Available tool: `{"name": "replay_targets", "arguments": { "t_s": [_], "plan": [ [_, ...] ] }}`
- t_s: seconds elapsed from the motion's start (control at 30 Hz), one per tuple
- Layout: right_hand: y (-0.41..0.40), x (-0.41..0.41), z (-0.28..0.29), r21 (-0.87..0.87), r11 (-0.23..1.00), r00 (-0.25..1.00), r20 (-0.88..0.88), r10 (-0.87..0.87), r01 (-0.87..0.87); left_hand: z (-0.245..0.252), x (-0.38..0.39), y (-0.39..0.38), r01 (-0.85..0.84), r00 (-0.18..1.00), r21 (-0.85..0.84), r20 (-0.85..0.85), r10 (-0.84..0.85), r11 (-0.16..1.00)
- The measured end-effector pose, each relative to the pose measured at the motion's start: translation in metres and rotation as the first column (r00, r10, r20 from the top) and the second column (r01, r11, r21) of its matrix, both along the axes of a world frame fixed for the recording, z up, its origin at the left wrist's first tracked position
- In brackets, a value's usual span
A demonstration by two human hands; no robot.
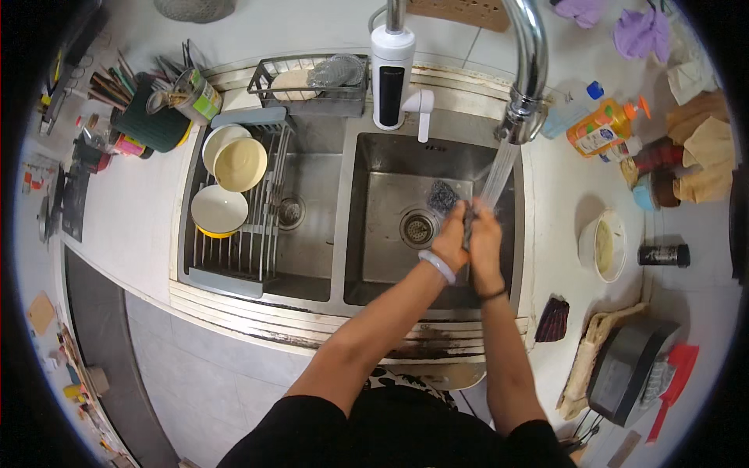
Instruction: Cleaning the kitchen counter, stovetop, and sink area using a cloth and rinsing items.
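Under the running water, my left hand (453, 237) and my right hand (487, 245) are close together over the right sink basin (386, 263). A narrow grey strip shows between them; I cannot tell whether it is a held thing. A dark grey mesh scrubber (443, 197) is just beyond my left fingertips, apparently on the basin floor. Water pours from a chrome faucet (521, 111) onto my right fingers. The strainer drain (419, 228) lies left of my left hand. A pale bangle (437, 266) circles my left wrist, and a dark band (491, 294) my right.
A dish rack (266, 234) with several bowls (219, 209) spans the left basin. Behind stands a white tap unit (392, 76) beside a wire caddy (310, 88). On the right are an orange pump bottle (603, 126), a white tub (603, 245) and a dark cloth (552, 320).
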State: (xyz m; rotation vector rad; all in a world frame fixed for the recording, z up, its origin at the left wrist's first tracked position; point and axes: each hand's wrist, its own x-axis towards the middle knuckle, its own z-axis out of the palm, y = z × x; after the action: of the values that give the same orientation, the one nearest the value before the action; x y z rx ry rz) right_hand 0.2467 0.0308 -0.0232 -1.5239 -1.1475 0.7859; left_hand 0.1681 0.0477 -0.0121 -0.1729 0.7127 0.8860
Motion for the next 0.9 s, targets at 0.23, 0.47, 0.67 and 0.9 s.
{"name": "replay_targets", "arguments": {
  "t_s": [0.23,0.47,0.67,0.9],
  "plan": [
    [0.009,0.023,0.010,-0.174,0.984,0.844,-0.532,-0.068,-0.030,-0.012,0.037,-0.027,0.326,0.657,0.439,-0.742,0.133,0.837],
    [-0.008,-0.010,0.038,-0.270,0.958,0.462,-0.865,-0.197,-0.097,0.041,-0.028,0.006,0.848,0.147,0.425,-0.763,0.629,0.317],
    [0.000,-0.016,0.029,-0.341,0.938,0.685,-0.699,-0.206,-0.065,0.015,-0.018,0.013,0.847,0.122,0.345,-0.868,0.482,0.406],
    [-0.001,-0.014,0.009,-0.397,0.918,0.807,-0.541,-0.236,0.002,0.016,-0.013,0.020,0.877,0.035,0.131,-0.977,0.210,0.462]
  ]
}}
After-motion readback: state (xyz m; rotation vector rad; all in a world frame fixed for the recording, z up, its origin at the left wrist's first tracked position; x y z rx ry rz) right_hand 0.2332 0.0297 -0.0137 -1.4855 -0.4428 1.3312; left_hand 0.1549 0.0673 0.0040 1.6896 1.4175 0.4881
